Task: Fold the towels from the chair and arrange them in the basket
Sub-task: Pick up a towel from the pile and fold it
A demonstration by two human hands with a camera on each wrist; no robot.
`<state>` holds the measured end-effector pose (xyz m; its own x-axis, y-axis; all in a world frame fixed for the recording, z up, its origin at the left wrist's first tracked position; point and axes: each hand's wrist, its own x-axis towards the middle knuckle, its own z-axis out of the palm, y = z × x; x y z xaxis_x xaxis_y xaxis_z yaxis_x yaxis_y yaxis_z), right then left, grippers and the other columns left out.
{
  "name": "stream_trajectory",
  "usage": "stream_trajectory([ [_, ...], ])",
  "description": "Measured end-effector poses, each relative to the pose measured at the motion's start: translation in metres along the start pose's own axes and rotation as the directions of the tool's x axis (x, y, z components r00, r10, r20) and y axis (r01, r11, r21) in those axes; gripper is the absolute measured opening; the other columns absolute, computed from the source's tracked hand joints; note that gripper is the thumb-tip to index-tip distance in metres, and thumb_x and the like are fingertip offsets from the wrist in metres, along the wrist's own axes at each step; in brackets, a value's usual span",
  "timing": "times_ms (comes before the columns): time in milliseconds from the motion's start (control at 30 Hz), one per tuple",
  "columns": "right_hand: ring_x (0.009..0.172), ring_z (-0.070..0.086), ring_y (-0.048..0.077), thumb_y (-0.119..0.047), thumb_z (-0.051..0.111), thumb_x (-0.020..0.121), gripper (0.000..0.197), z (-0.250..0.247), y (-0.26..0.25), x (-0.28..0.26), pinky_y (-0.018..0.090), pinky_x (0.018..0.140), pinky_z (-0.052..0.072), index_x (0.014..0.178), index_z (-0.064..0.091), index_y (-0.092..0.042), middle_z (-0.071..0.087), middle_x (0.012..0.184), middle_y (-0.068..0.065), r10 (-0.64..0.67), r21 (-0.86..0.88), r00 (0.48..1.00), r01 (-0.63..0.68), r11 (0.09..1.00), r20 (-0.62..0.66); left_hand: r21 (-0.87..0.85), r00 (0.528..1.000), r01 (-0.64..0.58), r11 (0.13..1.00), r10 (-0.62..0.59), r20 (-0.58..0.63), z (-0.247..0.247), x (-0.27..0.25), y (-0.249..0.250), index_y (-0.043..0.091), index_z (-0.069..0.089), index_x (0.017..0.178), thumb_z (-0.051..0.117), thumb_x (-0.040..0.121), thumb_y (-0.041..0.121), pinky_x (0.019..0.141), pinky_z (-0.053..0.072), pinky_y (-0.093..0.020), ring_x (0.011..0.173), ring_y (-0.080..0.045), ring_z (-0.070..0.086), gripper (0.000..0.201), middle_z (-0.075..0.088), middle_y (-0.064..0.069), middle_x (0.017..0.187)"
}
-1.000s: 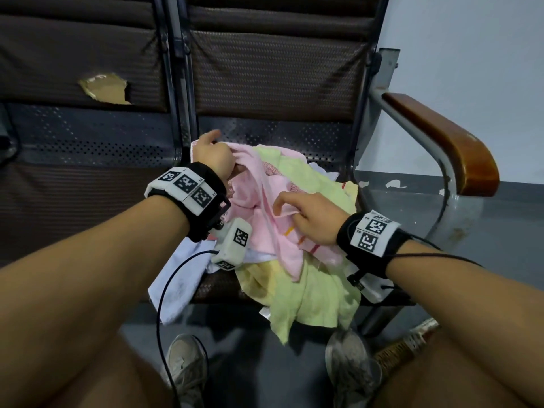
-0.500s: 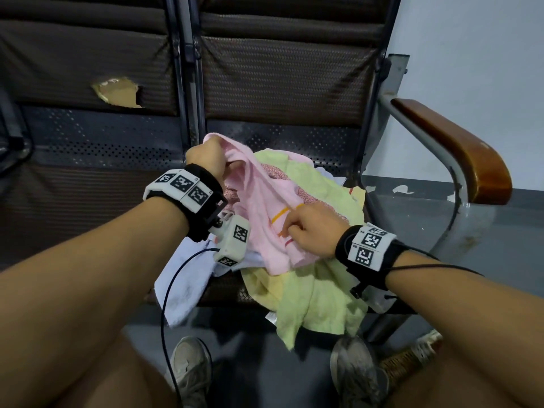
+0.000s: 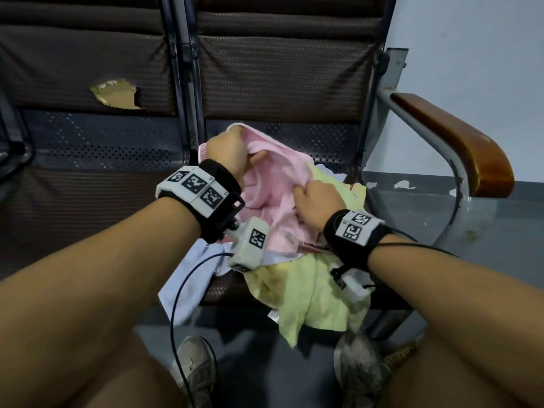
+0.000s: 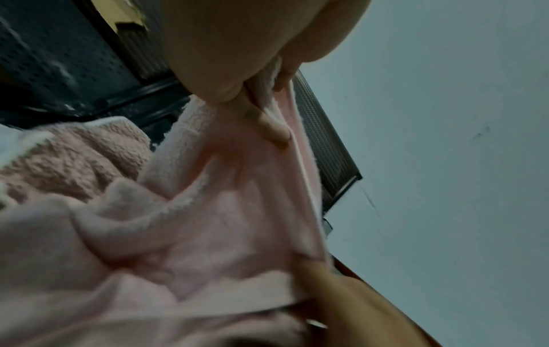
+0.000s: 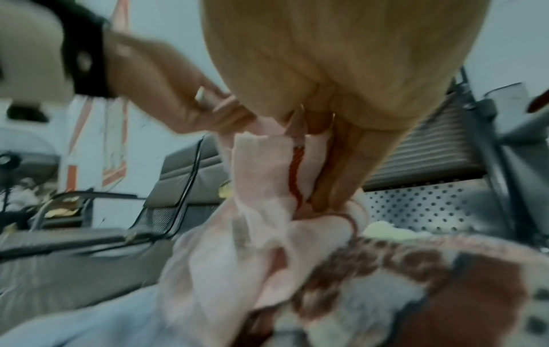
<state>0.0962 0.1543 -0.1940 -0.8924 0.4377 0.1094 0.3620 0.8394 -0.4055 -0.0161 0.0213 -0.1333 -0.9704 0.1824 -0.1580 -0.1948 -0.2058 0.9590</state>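
A pink towel [image 3: 273, 195] lies crumpled on top of a heap of towels on the chair seat [image 3: 226, 290]. My left hand [image 3: 232, 151] grips its far upper edge, lifted above the heap; the left wrist view shows my fingers [image 4: 267, 119] pinching the pink cloth [image 4: 184, 234]. My right hand [image 3: 315, 198] grips the same towel lower down on its right side; in the right wrist view its fingers [image 5: 341, 169] pinch a fold with an orange stripe [image 5: 295, 178]. Under it lie a yellow-green towel [image 3: 318, 293], a pale blue towel [image 3: 188, 281] and a brown patterned one [image 5: 415, 281]. No basket is in view.
The seat belongs to a row of dark chairs with mesh backs [image 3: 282, 72]. A wooden armrest [image 3: 459, 142] on a metal frame stands at the right. A torn patch [image 3: 117, 92] marks the left chair's back. My shoes [image 3: 359, 369] rest on the grey floor below.
Both hands have lifted the pink towel off the heap. My left hand rose with its far edge. My right hand shifted its grip along the towel's right side.
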Motion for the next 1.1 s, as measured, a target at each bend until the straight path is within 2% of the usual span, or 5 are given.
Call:
stream_trajectory([
  [267,0.093,0.06,0.028,-0.018,0.039,0.102,0.029,-0.038,0.045,0.006,0.029,0.076,0.039,0.104,0.067,-0.01,0.067,0.098,0.009,-0.028,0.179,0.986,0.058,0.982,-0.165,0.072,0.998,-0.028,0.997,0.031,-0.048,-0.018,0.01,-0.006,0.009,0.057,0.071,0.062,0.086,0.001,0.064,0.059,-0.034,0.061,-0.021,0.061,0.018,0.057,-0.009,0.072],
  [433,0.061,0.05,0.018,-0.041,0.051,0.098,0.037,-0.043,0.046,0.0,0.032,0.06,0.039,0.069,0.052,-0.018,0.051,0.063,-0.003,-0.037,0.368,0.985,0.097,0.925,-0.167,0.097,0.996,-0.064,0.993,0.07,-0.056,-0.017,0.009,-0.007,0.009,0.054,0.073,0.059,0.089,0.002,0.071,0.054,-0.038,0.072,-0.026,0.059,0.018,0.057,-0.015,0.084],
  [667,0.083,0.063,0.027,-0.026,0.057,0.095,0.018,-0.03,0.072,-0.006,0.031,0.074,0.049,0.098,0.074,-0.02,0.066,0.082,0.004,-0.116,-0.124,0.98,0.137,0.983,0.165,0.08,0.994,-0.023,0.997,0.031,-0.102,-0.035,0.013,-0.006,0.0,0.059,0.098,0.049,0.091,0.004,0.051,0.058,-0.03,0.065,-0.023,0.063,0.013,0.06,-0.015,0.086],
  [967,0.054,0.041,0.01,-0.038,0.06,0.094,0.043,-0.057,0.08,0.003,0.017,0.049,0.031,0.058,0.047,-0.018,0.043,0.053,-0.006,0.049,0.32,0.957,0.047,0.946,-0.285,0.148,0.998,0.05,0.988,-0.046,-0.034,-0.05,0.011,-0.006,-0.001,0.074,0.097,0.047,0.089,-0.009,0.04,0.045,-0.016,0.039,-0.014,0.06,0.03,0.068,-0.01,0.063],
  [1100,0.078,0.056,0.012,-0.031,0.067,0.09,0.017,-0.078,0.075,0.001,0.018,0.068,0.042,0.102,0.058,-0.022,0.063,0.088,-0.006,-0.093,0.236,0.962,0.155,0.959,-0.255,0.16,0.997,-0.048,0.986,0.037,0.071,-0.06,0.009,0.005,-0.004,0.067,0.118,0.061,0.082,-0.011,0.058,0.051,-0.021,0.047,-0.013,0.055,0.037,0.066,-0.007,0.071],
])
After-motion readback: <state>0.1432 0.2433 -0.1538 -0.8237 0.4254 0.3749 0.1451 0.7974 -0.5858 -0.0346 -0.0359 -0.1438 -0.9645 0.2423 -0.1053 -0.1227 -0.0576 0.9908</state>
